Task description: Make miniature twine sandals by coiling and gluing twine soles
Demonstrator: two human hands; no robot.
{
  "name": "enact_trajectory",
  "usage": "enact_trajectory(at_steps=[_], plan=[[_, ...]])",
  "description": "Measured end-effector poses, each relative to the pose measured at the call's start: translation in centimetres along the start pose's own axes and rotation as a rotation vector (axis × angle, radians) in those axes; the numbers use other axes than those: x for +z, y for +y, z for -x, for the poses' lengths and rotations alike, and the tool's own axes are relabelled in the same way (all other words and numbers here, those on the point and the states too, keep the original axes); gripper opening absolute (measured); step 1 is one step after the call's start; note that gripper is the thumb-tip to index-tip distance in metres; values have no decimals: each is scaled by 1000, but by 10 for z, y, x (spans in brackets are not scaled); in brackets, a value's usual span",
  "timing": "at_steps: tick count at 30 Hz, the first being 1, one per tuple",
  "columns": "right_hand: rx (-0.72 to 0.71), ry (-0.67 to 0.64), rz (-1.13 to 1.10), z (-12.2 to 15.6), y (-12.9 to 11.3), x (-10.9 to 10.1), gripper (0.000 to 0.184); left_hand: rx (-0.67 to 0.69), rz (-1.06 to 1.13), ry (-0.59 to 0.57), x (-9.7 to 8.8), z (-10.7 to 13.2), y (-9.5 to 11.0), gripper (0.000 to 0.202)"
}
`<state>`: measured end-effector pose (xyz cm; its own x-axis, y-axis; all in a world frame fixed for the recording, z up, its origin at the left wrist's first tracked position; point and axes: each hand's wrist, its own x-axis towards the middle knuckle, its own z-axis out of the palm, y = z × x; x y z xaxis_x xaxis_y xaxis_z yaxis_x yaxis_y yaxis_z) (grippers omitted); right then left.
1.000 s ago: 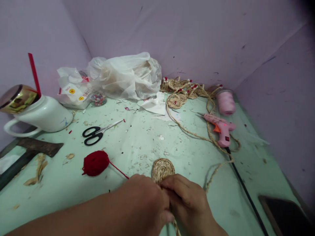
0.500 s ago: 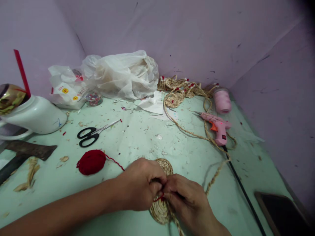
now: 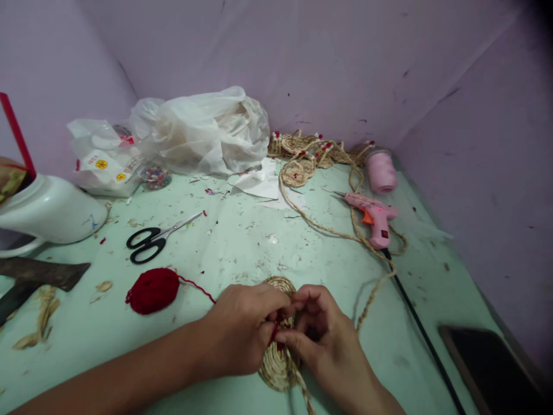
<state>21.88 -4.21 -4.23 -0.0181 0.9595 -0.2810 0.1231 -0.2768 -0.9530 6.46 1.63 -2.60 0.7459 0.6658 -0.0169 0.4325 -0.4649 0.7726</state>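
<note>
A coiled piece of braided straw rope (image 3: 277, 372) lies beneath both hands, one round coil showing above them and another below. My left hand (image 3: 246, 323) is closed, pinching red yarn over the middle of the piece. From the right, my right hand (image 3: 326, 340) meets it, thumb and curled forefinger at the same strand of yarn. The fingertips partly hide the yarn where it crosses the coils. A strand leads from behind my left hand to a red yarn ball (image 3: 154, 291) on the table. The rope's loose braid trails off under my right hand.
Black-handled scissors (image 3: 158, 239) lie beyond the yarn ball. On the left are a white mug (image 3: 56, 210) and a hammer (image 3: 43, 275). A pink glue gun (image 3: 375, 218) with a black cord, a pink thread spool (image 3: 381, 172) and a phone-like dark slab (image 3: 488, 369) occupy the right.
My right hand has opened out a little, its forefinger lifting away from the thumb. My left hand keeps its pinch. The whole view has shifted slightly, moving the table items leftward.
</note>
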Motion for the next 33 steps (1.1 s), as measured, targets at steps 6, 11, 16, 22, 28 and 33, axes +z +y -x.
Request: enact_trajectory(at_steps=[6, 11, 16, 22, 28, 33], plan=[[-154, 70, 334, 5, -9, -6, 40, -117, -20, 22, 2, 1, 1, 18], [-261, 86, 623, 10, -9, -14, 19, -152, 169, 23, -2, -2, 4, 16], [-279, 71, 656, 14, -11, -12, 15, -378, 460, 38, -4, -3, 9, 9], [-115, 21, 363, 14, -16, 1, 10, -424, 794, 56, -6, -4, 8, 9], [128, 171, -56, 11, -16, 12, 15, -525, 605, 186, -18, -7, 9, 22], [144, 217, -151, 7, -16, 15, 17, -454, 369, 277, -15, -5, 15, 16]])
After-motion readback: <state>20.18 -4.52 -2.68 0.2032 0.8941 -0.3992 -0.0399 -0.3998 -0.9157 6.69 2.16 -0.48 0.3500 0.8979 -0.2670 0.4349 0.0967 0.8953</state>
